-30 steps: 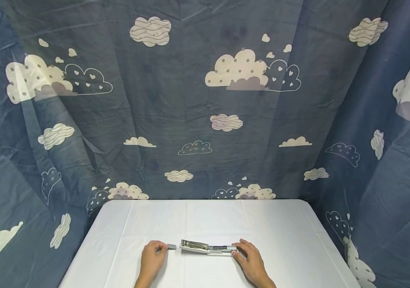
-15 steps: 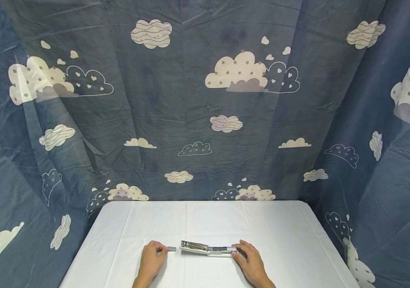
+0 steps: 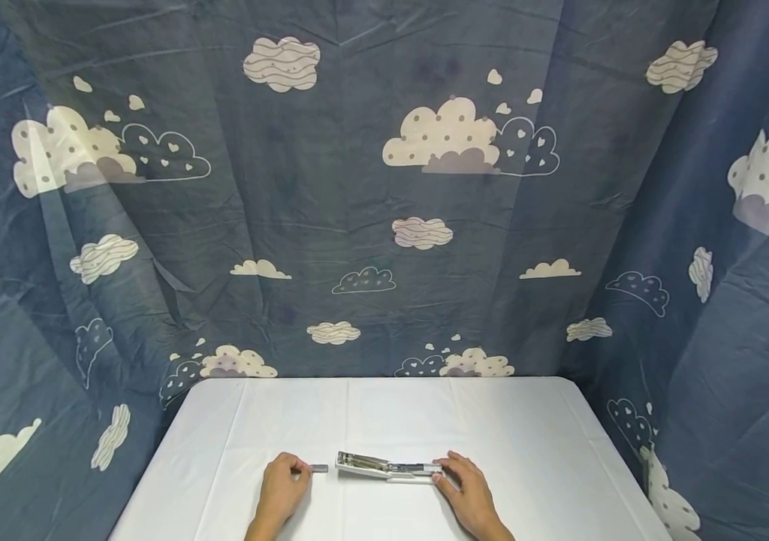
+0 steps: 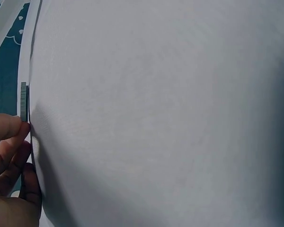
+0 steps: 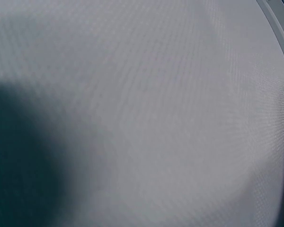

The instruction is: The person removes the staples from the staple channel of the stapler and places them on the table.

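Observation:
An opened stapler lies lengthwise across the white table, its top arm swung back to the left and its metal staple channel exposed. My right hand grips the stapler's right end between thumb and fingers. Left of the stapler, my left hand pinches a short grey strip of staples, which points right with a small gap to the stapler. The left wrist view shows the strip of staples standing out past the thumb and forefinger. In the right wrist view neither the stapler nor the grip shows.
White cloth covers the table, which has rounded far corners. A dark blue curtain printed with clouds hangs behind it and along both sides. Shadows of the arms fall on the cloth.
The strip of staples in my left hand has turned or tilted slightly, its visible face now darker. Both hands and the stapler otherwise stay nearly in place; the head view has shifted a little.

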`<state>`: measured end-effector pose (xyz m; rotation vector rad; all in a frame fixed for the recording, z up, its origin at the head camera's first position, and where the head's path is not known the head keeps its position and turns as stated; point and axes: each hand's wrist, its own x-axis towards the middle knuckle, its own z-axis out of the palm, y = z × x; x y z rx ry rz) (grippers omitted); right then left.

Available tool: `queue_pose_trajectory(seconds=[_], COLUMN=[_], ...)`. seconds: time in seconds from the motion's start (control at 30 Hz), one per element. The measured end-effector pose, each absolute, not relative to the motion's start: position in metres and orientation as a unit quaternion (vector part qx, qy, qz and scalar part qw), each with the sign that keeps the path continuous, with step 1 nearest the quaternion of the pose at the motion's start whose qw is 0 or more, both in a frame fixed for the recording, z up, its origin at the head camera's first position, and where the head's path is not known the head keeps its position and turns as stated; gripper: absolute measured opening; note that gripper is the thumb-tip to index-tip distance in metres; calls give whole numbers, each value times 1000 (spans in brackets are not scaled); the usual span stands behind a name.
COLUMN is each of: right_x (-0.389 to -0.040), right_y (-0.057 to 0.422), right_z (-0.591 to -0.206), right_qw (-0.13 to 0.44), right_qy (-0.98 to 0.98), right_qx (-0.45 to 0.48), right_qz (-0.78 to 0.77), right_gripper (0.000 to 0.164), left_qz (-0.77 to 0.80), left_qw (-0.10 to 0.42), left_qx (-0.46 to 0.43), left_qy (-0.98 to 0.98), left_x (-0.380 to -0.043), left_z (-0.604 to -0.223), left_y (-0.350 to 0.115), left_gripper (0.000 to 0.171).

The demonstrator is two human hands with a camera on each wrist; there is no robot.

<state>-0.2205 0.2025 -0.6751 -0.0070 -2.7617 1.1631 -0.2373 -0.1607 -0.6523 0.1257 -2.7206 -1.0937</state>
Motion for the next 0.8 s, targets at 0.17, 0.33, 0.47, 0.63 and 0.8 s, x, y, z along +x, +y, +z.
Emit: queue_pose_trajectory(seconds=[0.17,0.33,0.47,0.63,0.8], right_x=[-221,-221,-221,-221,-220], right_y=[203,203,202,203,204], right_z=[-675,-677,-677,-675,-676], right_qw=[62,59,54,55,68], right_qy=[-920,-920,-920,-921,-919], right_qx=[-11,-14,-17,-12,1], right_qz=[388,386,387,385,388], right_gripper=[29,29,28,29,29], left_qz=[-365,-370,-378,-397,-404], left_qw=[113,106,100,92,99], left_qx=[45,57,67,69,56], left_qy=[-923,-921,-918,-911,-908], left_x=[-239,-237,-235,-233,-233], left_z=[-654,-654,-653,-651,-656], left_y=[-161,-160,-160,-161,-162], left_gripper=[15,13,10,4,11])
